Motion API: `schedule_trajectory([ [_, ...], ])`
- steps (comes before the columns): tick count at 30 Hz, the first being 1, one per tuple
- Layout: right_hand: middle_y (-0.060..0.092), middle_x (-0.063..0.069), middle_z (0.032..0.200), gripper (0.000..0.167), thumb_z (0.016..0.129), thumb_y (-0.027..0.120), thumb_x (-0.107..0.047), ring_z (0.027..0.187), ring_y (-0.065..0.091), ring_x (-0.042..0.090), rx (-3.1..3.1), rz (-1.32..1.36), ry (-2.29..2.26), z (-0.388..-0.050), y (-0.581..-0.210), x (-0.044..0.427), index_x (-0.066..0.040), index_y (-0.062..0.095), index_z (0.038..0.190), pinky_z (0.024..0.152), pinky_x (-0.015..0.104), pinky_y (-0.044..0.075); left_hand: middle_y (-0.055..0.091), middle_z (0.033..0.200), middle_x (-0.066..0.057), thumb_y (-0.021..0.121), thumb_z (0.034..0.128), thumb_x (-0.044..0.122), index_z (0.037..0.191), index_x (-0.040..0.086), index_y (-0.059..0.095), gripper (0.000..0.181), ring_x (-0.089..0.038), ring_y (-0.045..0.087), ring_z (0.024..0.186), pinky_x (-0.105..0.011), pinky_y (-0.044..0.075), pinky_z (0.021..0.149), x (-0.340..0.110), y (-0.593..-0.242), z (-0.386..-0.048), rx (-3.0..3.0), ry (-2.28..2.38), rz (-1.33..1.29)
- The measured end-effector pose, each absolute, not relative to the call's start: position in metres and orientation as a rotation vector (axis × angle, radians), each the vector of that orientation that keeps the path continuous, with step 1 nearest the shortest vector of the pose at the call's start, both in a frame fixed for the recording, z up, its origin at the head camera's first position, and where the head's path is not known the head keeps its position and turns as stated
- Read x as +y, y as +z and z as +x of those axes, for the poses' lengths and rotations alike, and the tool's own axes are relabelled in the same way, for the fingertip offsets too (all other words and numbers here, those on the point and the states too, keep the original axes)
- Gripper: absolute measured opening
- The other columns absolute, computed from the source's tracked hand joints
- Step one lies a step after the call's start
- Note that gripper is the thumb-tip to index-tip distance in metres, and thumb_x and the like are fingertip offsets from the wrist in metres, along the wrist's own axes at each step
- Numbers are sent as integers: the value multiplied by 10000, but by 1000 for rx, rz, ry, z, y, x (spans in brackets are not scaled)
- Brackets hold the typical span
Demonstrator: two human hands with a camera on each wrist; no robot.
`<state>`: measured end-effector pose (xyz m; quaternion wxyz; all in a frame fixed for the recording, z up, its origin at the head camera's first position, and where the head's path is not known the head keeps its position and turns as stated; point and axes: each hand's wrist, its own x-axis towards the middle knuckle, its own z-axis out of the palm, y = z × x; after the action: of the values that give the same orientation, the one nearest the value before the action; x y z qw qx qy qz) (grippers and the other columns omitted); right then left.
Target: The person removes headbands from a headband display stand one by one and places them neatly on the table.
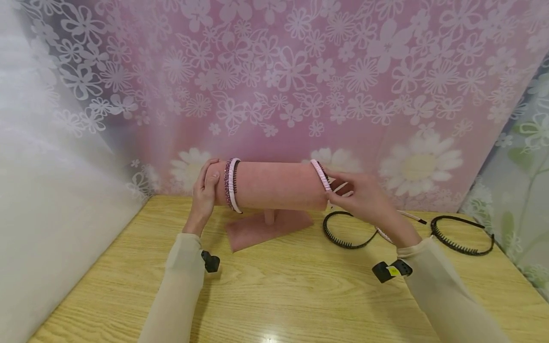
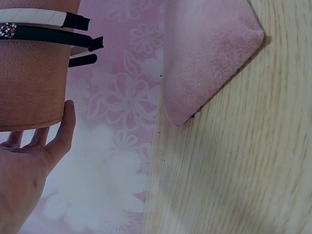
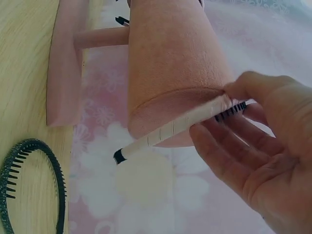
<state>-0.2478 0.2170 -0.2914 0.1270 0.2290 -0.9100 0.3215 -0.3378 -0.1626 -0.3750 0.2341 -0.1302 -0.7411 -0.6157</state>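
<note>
A pink velvety headband stand (image 1: 279,183) carries a horizontal roll on a short post and flat base (image 1: 257,231). My left hand (image 1: 205,190) grips the roll's left end, its thumb on the near side. Close to that hand, a glittery headband (image 1: 228,186) and a white headband (image 1: 234,183) with dark teeth sit round the roll. My right hand (image 1: 360,193) pinches a pale pink headband (image 1: 320,175) at the roll's right end. In the right wrist view this pale headband (image 3: 175,126) slants across the end face, its black tip pointing away from the fingers.
On the wooden table (image 1: 274,286), to the right, lie a black toothed headband (image 1: 339,244), a pale headband (image 1: 411,215) partly behind my right forearm, and another black toothed headband (image 1: 454,245). A flowered pink curtain (image 1: 274,95) hangs directly behind the stand.
</note>
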Motion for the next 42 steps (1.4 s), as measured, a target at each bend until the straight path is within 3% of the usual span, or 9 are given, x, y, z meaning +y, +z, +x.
schedule_trajectory([
  [5,780,132,1020,499,914,761,-99,900,751,258,-2539,672,917,-244,-296,218,-117,642,1398,781,377,616,547,1503,-7,474,1061,411,1500,251,501,467,-280,578,1214,-431,436,1030,-163,-374,-338,-2037,-1682,-359],
  [12,757,127,921,396,877,773,-15,847,740,274,-2444,660,922,-240,-305,226,-16,689,1264,731,336,620,550,1501,-7,477,1064,386,1496,243,509,456,-275,577,1203,-409,440,1015,-162,-374,-336,-2026,-1692,-368],
  [24,745,89,905,366,860,775,30,813,699,99,-2463,615,880,-221,-316,248,-19,695,1214,730,157,573,540,1515,3,479,1062,403,1495,243,505,463,-286,568,1248,-464,427,1060,-161,-375,-336,-2036,-1690,-346],
  [34,751,43,862,433,788,822,67,780,709,113,-2424,664,736,-206,-326,269,-64,721,1187,683,238,600,539,1509,-17,471,1063,402,1502,252,496,465,-283,573,1213,-446,437,1030,-163,-375,-337,-2040,-1699,-359],
  [42,721,-35,821,419,771,846,40,748,689,91,-2437,640,648,-192,-337,287,-99,732,1149,639,263,594,511,1530,-108,458,1067,314,1514,188,480,465,-340,552,1246,-488,417,1067,-161,-368,-331,-2055,-1720,-338],
])
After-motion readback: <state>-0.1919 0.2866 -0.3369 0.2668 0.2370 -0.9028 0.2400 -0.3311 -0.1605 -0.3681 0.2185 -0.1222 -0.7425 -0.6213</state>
